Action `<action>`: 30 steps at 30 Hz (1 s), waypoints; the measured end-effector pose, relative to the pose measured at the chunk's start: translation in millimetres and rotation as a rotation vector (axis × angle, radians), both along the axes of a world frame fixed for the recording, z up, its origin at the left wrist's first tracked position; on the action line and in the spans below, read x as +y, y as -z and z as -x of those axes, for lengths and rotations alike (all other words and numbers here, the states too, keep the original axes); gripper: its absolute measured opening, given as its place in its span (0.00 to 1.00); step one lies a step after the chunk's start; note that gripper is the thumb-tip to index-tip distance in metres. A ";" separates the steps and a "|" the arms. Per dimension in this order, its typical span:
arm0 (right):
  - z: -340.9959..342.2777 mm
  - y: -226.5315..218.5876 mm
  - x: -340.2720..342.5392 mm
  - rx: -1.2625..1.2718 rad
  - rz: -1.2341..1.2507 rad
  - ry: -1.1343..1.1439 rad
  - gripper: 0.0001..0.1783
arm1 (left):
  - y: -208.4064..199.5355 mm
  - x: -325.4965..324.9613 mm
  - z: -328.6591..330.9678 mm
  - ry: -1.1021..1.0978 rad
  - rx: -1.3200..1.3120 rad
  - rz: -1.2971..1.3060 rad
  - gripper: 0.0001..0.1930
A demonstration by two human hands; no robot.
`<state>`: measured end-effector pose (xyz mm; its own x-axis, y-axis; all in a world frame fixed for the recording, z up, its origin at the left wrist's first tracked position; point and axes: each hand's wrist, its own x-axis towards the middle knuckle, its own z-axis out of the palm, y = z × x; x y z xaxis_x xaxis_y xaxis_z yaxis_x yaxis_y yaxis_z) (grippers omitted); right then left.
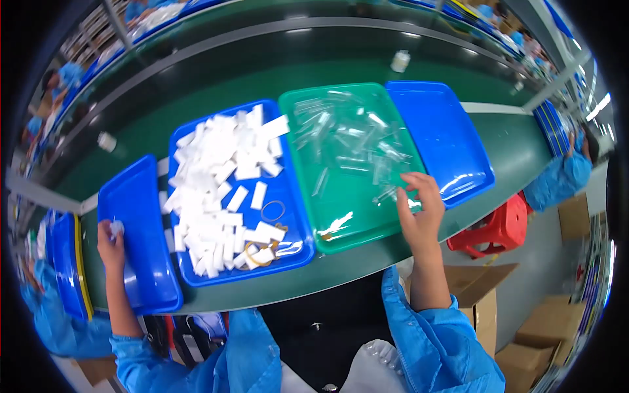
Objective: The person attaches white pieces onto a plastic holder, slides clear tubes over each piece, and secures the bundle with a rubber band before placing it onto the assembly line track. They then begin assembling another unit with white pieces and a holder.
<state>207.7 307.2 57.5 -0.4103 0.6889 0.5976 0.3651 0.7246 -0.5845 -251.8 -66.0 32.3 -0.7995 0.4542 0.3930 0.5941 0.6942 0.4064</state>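
Note:
At the left, my left hand (111, 249) has its fingers closed on a small whitish, see-through piece (116, 227), whose kind is too blurred to make out. It is over the left edge of a blue tray (134, 196). My right hand (421, 211) hovers at the right side of a green tray (354, 230), thumb and fingers apart, with nothing visible between them. Close to its fingertips lie clear plastic tube-like pieces (354, 164), scattered across the green tray. Left of that, a larger blue tray (298, 226) carries a heap of small white rectangular pieces (206, 164).
Rubber bands (262, 255) lie among the white pieces. Another blue tray (445, 144) adjoins the green one. On the green belt (242, 65) stands a small white container (400, 61). A red stool (491, 229) and cardboard boxes (540, 340) are at the right; co-workers sit nearby.

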 end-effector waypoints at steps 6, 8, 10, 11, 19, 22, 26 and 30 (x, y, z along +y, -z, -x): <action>53.1 -23.2 -35.3 -0.134 0.224 -0.441 0.12 | -1.2 -15.3 -1.7 0.052 0.286 0.206 0.12; 69.5 -27.6 -48.8 -0.204 0.259 -0.541 0.11 | -10.3 -9.0 -13.8 -0.006 0.109 0.192 0.10; 83.2 -27.7 -59.1 -0.271 0.295 -0.638 0.10 | -29.4 -2.2 -43.0 -0.042 0.057 0.205 0.09; 89.4 -27.5 -62.8 -0.325 0.221 -0.665 0.11 | -33.0 1.5 -53.9 -0.067 0.010 0.209 0.09; 126.1 -15.4 -84.1 -0.645 -0.035 -0.709 0.16 | -33.2 26.5 -161.0 0.037 0.288 -0.073 0.08; 130.1 -9.5 -86.7 -0.643 -0.086 -0.723 0.17 | -35.1 34.8 -190.6 0.117 0.147 -0.227 0.09; 127.5 -5.0 -83.5 -0.486 -0.051 -0.681 0.20 | -24.2 58.0 -215.1 0.337 -0.229 -0.586 0.11; 120.3 -15.6 -81.7 -0.317 0.290 -0.641 0.21 | -16.7 79.3 -242.1 0.553 -0.700 -0.871 0.14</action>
